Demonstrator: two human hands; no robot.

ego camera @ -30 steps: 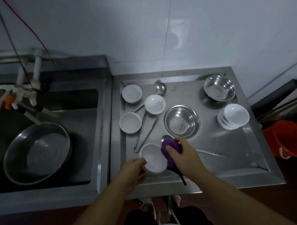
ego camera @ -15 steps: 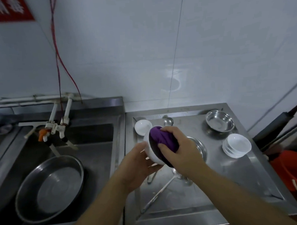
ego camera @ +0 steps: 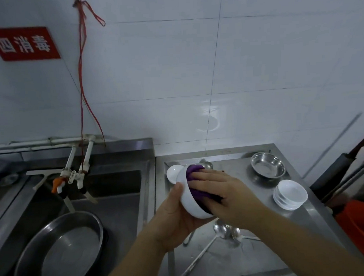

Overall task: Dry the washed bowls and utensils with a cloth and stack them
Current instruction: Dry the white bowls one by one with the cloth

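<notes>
bowl (ego camera: 190,201) mid-frame, lifted above surface (ego camera: 253,257) | left hand (ego camera: 175,218) cups its underside | right hand (ego camera: 222,193) presses cloth (ego camera: 193,172) inside, fingers straight | likely light, rigid, slippery wet, breakable; hold by base and rim

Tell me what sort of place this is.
Probably a commercial kitchen's dishwashing station: a deep stainless steel sink beside a steel drainboard counter, a stack of white bowls, and a red wall sign reading "disinfection".

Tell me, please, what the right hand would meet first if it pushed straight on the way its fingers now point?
The right hand points left into the tilted white bowl, so it would likely press the purple cloth against the bowl's inner wall first. Beyond that is the left hand holding the bowl.
</notes>
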